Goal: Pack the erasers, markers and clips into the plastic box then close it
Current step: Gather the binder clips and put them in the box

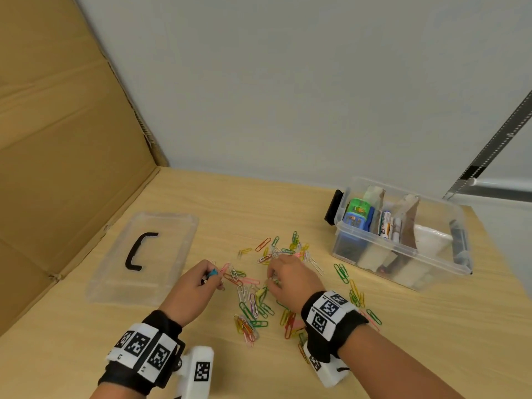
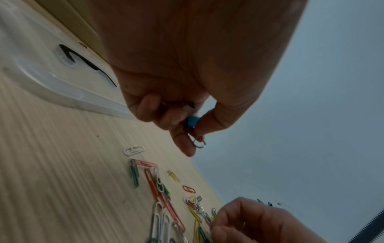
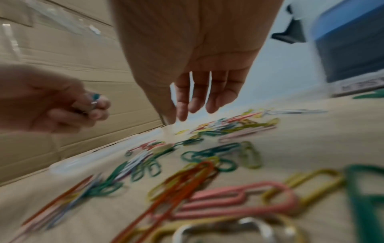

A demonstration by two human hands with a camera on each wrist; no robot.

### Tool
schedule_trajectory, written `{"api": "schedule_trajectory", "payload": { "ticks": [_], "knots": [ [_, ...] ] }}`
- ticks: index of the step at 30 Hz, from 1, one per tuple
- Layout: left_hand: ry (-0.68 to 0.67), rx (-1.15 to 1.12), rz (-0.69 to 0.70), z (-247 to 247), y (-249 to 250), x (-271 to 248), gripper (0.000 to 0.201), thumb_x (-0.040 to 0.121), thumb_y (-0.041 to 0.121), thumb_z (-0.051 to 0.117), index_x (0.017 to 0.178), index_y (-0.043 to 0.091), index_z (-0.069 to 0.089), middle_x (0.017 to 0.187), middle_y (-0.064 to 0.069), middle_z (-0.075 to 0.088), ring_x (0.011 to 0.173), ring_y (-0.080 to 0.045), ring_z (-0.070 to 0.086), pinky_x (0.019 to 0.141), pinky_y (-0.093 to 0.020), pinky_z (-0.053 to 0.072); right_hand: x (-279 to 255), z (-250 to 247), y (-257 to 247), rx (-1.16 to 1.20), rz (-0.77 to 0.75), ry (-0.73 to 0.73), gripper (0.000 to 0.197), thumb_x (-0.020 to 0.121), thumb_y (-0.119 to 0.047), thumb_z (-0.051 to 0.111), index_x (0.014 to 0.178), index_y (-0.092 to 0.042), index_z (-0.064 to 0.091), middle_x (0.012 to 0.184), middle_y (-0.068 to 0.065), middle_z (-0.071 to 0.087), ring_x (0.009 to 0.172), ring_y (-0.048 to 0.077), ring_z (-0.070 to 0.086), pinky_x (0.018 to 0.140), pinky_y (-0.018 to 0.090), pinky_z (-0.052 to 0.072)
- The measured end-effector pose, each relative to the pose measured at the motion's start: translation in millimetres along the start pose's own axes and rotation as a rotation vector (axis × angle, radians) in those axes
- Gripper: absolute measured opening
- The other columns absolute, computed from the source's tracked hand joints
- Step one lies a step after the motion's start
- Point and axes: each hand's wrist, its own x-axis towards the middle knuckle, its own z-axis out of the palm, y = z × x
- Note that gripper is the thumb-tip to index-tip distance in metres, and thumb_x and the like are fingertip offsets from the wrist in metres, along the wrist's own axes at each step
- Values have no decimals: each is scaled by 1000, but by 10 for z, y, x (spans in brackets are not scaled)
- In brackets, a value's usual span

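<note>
Many coloured paper clips (image 1: 253, 306) lie scattered on the wooden table between my hands. My left hand (image 1: 208, 279) pinches a small blue binder clip (image 1: 213, 272) between thumb and fingers; the left wrist view shows that binder clip (image 2: 192, 122) with its wire loop hanging below the fingers. My right hand (image 1: 273, 279) hovers palm down over the paper clips (image 3: 207, 162), its fingers (image 3: 195, 98) hanging loosely straight and holding nothing. The clear plastic box (image 1: 403, 272) stands open at the right, with erasers and markers in its compartments.
The box's clear lid (image 1: 169, 243) with a black handle (image 1: 138, 250) lies flat at the left, beside my left hand. A cardboard panel (image 1: 57, 139) stands along the table's left side, and a pale wall is behind. The box has a black latch (image 1: 334, 207).
</note>
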Motion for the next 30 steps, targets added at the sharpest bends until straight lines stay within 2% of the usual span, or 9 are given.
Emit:
{"api": "schedule_trajectory", "payload": {
  "ticks": [3, 8, 11, 14, 17, 21, 24, 27, 30],
  "knots": [
    [-6, 3, 2, 14, 1, 17, 16, 93, 14, 51, 83, 6, 59, 80, -1, 65, 77, -13, 56, 69, -25, 38, 3, 96, -147, -103, 11, -149, 38, 89, -51, 51, 108, -18, 56, 111, 0, 56, 105, 21, 50, 81, 35, 47],
    [-24, 3, -11, 7, -22, 27, 14, 92, 15, 51, 82, 9, 58, 84, -3, 67, 81, -16, 58, 73, -29, 40, 65, 139, -206, -61, 74, -158, 30, 89, -37, 52, 109, -15, 53, 111, 4, 57, 102, 22, 53, 79, 35, 47],
    [-21, 1, -7, -7, -12, 12, 14, 93, 14, 52, 83, 8, 58, 83, -2, 67, 78, -15, 56, 71, -28, 38, 61, 65, -145, 124, 170, -212, 19, 85, -37, 59, 93, -21, 53, 90, -3, 57, 81, 15, 54, 75, 33, 50],
    [-40, -29, -12, -19, -29, 16, 15, 91, 19, 52, 81, 10, 58, 83, -3, 68, 83, -19, 60, 77, -33, 42, -10, -116, -28, 355, 261, -199, 19, 84, -33, 66, 95, -20, 58, 88, -4, 59, 78, 12, 56, 76, 28, 49],
    [-57, -20, -11, 7, -10, 50, 15, 93, 18, 52, 81, 9, 57, 81, -4, 67, 85, -22, 60, 76, -32, 42, -157, -440, 144, 507, 277, -117, 13, 83, -28, 69, 91, -24, 59, 94, -3, 60, 79, 12, 62, 72, 27, 50],
    [-87, -19, 23, 98, 127, 131, 11, 93, 11, 49, 84, 7, 55, 84, -6, 66, 84, -20, 61, 72, -29, 42, -431, -1048, 426, 533, 274, 26, 13, 86, -26, 67, 95, -22, 59, 92, -2, 64, 65, 6, 63, 59, 22, 48],
    [-118, -39, 48, 205, 273, 209, 11, 93, 9, 49, 85, 7, 56, 84, -8, 65, 84, -22, 62, 69, -27, 43, -598, -1516, 775, 437, 300, 186, 10, 85, -25, 68, 91, -24, 60, 92, -2, 65, 67, 14, 63, 64, 28, 49],
    [-150, -50, 75, 345, 445, 270, 12, 95, 9, 46, 91, 2, 55, 83, -7, 62, 77, -16, 60, 62, -15, 42, -657, -1883, 1220, 225, 421, 382, 10, 84, -20, 68, 91, -18, 61, 89, 0, 64, 71, 13, 57, 69, 26, 41],
    [-189, -21, 97, 476, 590, 305, 12, 95, 11, 45, 93, 6, 56, 81, -2, 62, 67, -10, 53, 58, -18, 38, -597, -2136, 1666, 31, 599, 424, 13, 84, -22, 67, 94, -15, 61, 92, 5, 65, 87, 23, 60, 76, 31, 45]
  ]
}}
